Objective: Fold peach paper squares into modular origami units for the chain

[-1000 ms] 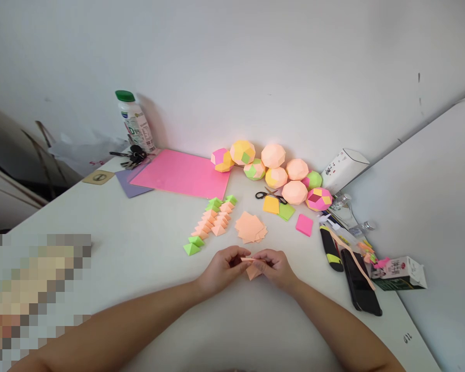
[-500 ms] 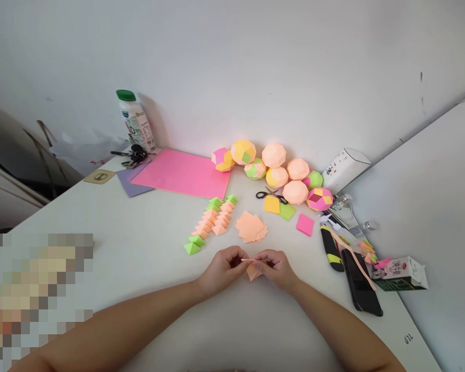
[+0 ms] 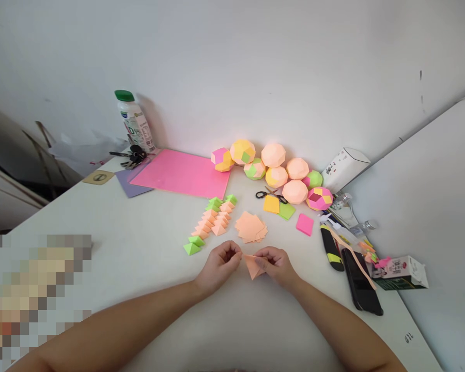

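In the head view, a folded piece of peach paper point(image 3: 252, 267) is held over the table, one corner pointing down toward me. My right hand point(image 3: 278, 266) pinches its right side between thumb and fingers. My left hand point(image 3: 220, 263) is closed, thumb against fingers, its tips at the paper's left corner. Just beyond my hands lies a loose stack of peach paper squares point(image 3: 251, 227). To its left, two rows of folded peach and green paper units point(image 3: 207, 221) run away from me.
Paper balls point(image 3: 273, 155) line the wall. Near them lie scissors point(image 3: 271, 195), yellow point(image 3: 272, 204), green point(image 3: 287, 211) and pink paper pads point(image 3: 305, 224). A utility knife point(image 3: 332, 248), phone point(image 3: 360, 281) and milk carton point(image 3: 403, 273) sit right. Far left are a pink sheet point(image 3: 182, 173) and bottle point(image 3: 135, 121).
My left hand has shifted slightly left from the middle of the paper's top edge to its left corner. More of the paper's face now shows; the right hand keeps its pinch.
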Available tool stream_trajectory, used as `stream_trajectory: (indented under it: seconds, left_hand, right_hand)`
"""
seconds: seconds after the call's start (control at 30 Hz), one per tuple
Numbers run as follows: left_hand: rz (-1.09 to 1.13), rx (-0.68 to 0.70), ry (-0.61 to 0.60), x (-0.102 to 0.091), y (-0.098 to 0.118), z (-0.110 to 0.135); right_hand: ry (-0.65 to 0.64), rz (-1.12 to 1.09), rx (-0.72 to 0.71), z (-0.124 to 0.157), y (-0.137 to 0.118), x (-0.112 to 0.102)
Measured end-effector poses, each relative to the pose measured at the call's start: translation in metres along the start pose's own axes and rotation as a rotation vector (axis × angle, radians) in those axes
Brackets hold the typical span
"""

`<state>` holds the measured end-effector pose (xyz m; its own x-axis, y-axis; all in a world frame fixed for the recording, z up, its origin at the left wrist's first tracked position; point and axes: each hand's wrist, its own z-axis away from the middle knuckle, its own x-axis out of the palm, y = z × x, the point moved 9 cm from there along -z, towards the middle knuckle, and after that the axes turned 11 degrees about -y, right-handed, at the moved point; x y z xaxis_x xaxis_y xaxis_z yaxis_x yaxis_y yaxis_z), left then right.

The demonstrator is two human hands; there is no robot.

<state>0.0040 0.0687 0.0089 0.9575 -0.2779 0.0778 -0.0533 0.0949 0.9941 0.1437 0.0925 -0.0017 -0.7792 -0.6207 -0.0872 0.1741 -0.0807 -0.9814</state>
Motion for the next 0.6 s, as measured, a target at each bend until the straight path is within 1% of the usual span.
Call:
stream_trajectory:
  seconds: [0.1, 0.17, 0.23, 0.3, 0.43, 0.6]
  left_hand:
    - [0.024, 0.011, -0.05, 0.005, 0.0, -0.001]
    - [-0.032, 0.022, -0.119, 0.013, 0.001, -0.002]
    - [-0.111, 0.017, -0.155, 0.018, 0.0, -0.002]
    - [-0.158, 0.0, -0.147, 0.018, -0.002, -0.002]
    - [-0.18, -0.026, -0.138, 0.018, -0.005, -0.002]
    - [-0.2, -0.029, -0.14, 0.02, -0.005, -0.002]
  right_hand:
    - [-0.001, 0.05, -0.013, 0.0, 0.0, 0.0]
    - [-0.017, 0.088, -0.028, 0.0, -0.002, 0.001]
    - [-0.036, 0.129, -0.039, 0.0, -0.003, 0.004]
    - [-0.041, 0.184, -0.051, 0.001, -0.006, 0.005]
    - [-0.034, 0.273, -0.094, 0.001, -0.013, 0.009]
    - [-0.022, 0.293, -0.137, 0.001, -0.017, 0.013]
